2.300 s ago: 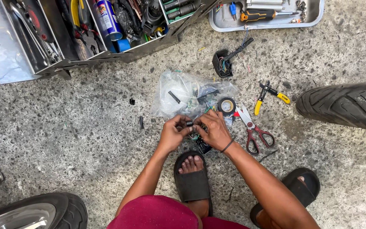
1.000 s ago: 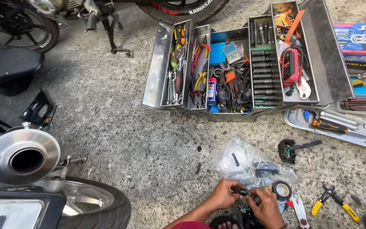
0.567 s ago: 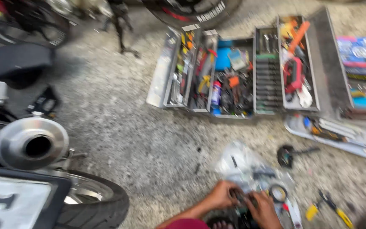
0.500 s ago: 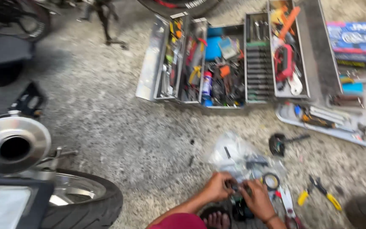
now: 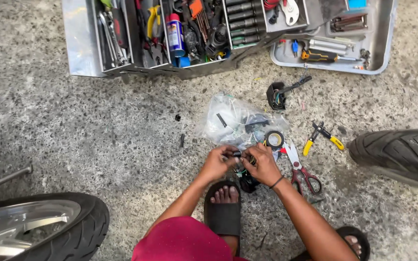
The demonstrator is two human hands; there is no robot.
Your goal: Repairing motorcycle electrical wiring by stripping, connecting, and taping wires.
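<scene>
My left hand (image 5: 217, 163) and my right hand (image 5: 263, 164) meet over the concrete floor, just above my sandalled foot (image 5: 224, 203). Between the fingertips they pinch a small black connector (image 5: 237, 154) with thin coloured wires (image 5: 244, 164) running down from it. A clear plastic bag of small parts (image 5: 233, 123) lies right behind the hands. A roll of black tape (image 5: 274, 139) rests by my right hand, and red-handled scissors (image 5: 300, 170) lie just to its right.
An open metal toolbox (image 5: 170, 34) full of tools stands at the back, a grey tray (image 5: 337, 41) beside it. Yellow-handled pliers (image 5: 321, 137) and a black wired plug (image 5: 277, 92) lie right. A loose tyre (image 5: 400, 154) is at right, a motorcycle wheel (image 5: 39, 227) bottom left.
The view has swung from the motorcycle and exhaust on the left back down onto my hands. Both hands stay together on the small connector throughout.
</scene>
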